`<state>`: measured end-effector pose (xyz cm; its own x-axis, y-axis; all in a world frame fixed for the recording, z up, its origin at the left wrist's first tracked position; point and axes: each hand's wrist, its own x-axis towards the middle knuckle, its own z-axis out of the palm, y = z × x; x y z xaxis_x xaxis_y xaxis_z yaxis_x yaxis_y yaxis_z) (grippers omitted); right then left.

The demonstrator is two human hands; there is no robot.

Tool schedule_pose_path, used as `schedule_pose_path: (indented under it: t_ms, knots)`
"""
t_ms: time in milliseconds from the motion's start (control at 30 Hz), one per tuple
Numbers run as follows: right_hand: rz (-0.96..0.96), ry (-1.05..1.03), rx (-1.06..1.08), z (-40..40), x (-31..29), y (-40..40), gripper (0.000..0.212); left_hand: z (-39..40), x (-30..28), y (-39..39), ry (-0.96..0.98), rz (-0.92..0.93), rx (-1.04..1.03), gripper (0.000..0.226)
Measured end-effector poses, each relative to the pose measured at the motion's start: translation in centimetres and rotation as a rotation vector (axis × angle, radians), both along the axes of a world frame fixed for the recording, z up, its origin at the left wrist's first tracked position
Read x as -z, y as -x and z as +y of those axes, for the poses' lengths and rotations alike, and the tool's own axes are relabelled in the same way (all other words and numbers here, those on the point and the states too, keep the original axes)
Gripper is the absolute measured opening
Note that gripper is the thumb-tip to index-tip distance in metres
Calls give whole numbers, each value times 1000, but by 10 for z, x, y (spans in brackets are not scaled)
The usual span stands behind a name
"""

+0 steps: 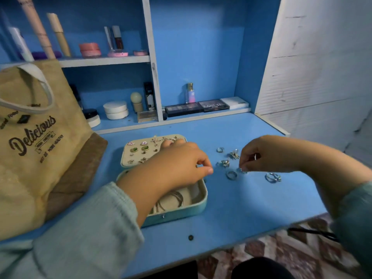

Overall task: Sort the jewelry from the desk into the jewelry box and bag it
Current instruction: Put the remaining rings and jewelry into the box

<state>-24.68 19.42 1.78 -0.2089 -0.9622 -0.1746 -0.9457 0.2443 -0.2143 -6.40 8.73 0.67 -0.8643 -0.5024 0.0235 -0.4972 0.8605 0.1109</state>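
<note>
Blue table (231, 208), top painted, white-edged at the back. Above it a blue shelf unit (193, 47) with a white divider (153, 63) and white shelf boards (104, 61). To the right, a whitewashed brick wall (322, 57), scuffed. Below the table's front edge, a patterned red-and-cream floor covering (281, 256). Light dim, cool, even.
</note>
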Motion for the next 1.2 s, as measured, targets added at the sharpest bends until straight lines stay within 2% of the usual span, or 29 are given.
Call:
schedule_pose_path:
  t_ms: [167, 333, 600, 800, 1200]
  knots:
    - [37, 40, 102, 12, 10, 20, 11, 6, 6, 30, 42, -99, 26, 26]
    - [-27, 91, 131, 13, 21, 24, 21, 14, 12, 51, 97, -134, 114, 25]
    - [-39, 162, 109, 3, 36, 13, 13, 5, 14, 60, 123, -178, 142, 16]
    - [-37, 185, 67, 3, 35, 9, 6, -5, 5, 57, 41, -116, 64, 4]
    - [-214, 377, 33, -10, 29, -14, 5, -14, -1, 17, -45, -5, -78, 9]
